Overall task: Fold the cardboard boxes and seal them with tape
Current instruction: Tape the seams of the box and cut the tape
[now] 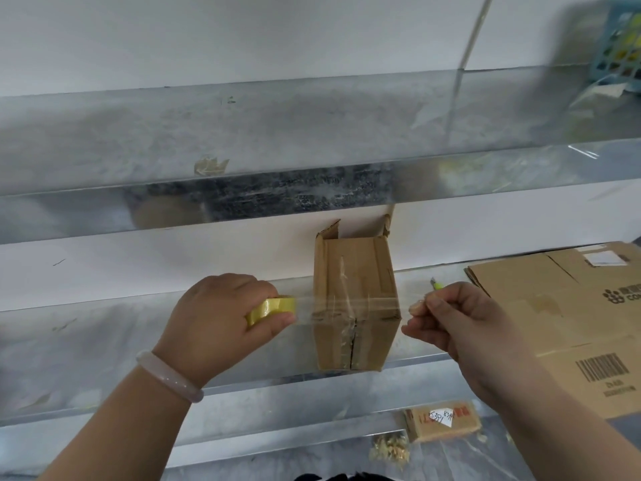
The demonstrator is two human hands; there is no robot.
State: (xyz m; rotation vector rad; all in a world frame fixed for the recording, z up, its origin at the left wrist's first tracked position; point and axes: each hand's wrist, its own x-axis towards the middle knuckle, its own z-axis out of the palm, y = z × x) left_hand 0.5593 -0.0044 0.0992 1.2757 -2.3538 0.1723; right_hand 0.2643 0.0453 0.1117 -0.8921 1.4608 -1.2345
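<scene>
A small brown cardboard box (353, 300) stands on the metal shelf (86, 328), its folded flaps facing me and its far flaps open. My left hand (222, 321) grips a yellowish roll of clear tape (272, 308) just left of the box. A strip of clear tape (357, 303) stretches from the roll across the box's face. My right hand (461, 321), right of the box, pinches the strip's free end and also holds a small green-handled cutter (436, 284).
A stack of flattened cardboard boxes (562, 314) lies on the shelf to the right. An upper metal shelf (242, 144) overhangs, with a blue basket (621, 43) at its right end. Below, a small labelled box (442, 420) and scraps lie on the floor.
</scene>
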